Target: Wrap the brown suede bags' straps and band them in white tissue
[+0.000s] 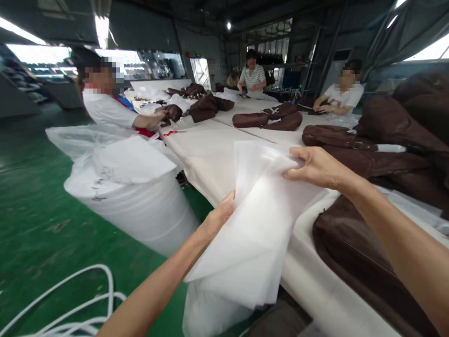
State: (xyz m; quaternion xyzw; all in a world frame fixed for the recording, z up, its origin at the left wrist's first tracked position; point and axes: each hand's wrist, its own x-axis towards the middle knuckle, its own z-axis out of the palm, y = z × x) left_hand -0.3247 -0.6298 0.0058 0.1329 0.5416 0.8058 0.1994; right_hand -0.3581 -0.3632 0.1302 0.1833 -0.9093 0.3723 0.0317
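White translucent foam sheets (252,229) hang between my two hands over the near edge of the table. My left hand (219,216) is closed on their left edge, thumb on top and the other fingers hidden behind. At the upper right edge, my right hand (314,166) pinches the sheets between thumb and fingers. The upper part of the sheets lies above the pale tabletop, and the lower part drops past the table edge. A dark brown leather bag (354,252) lies on the table under my right forearm.
A large white foam roll (140,192) stands left of the table (206,147). White hose or cable loops (84,299) lie on the green floor. More brown bags (268,118) are on the table. Several people work around it, one at the left (108,103).
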